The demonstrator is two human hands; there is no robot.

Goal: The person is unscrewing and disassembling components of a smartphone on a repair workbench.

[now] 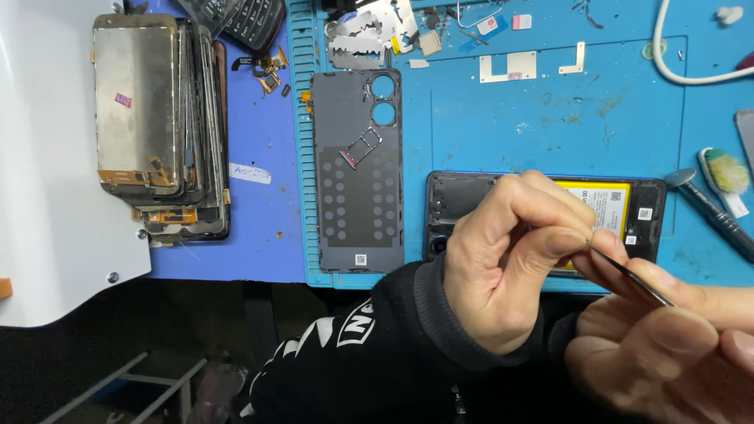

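Opened phone (pixel 644 206) flat on blue worktop mat (pixel 503 126), back off, yellow-labelled battery (pixel 605 200) exposed, partly hidden behind left hand (pixel 510 263). Left grip pressed together, thumb + forefinger pinching at tip of thin metal tweezers (pixel 632 279); whether a tiny part sits there, can't tell. Right hand (pixel 667 338) pinching tweezers' shaft, low right, blurred. Removed back cover (pixel 358 169) w/ SIM tray (pixel 360 148) lying just left of phone. Stack of old screens (pixel 157 118) well apart, far left; toothbrush (pixel 726 177) + spudger (pixel 711 208) to right. Prob. light, stiff, fragile inside: hold phone by frame edges, not battery or flex; tweezers slippery, grip mid-shaft.
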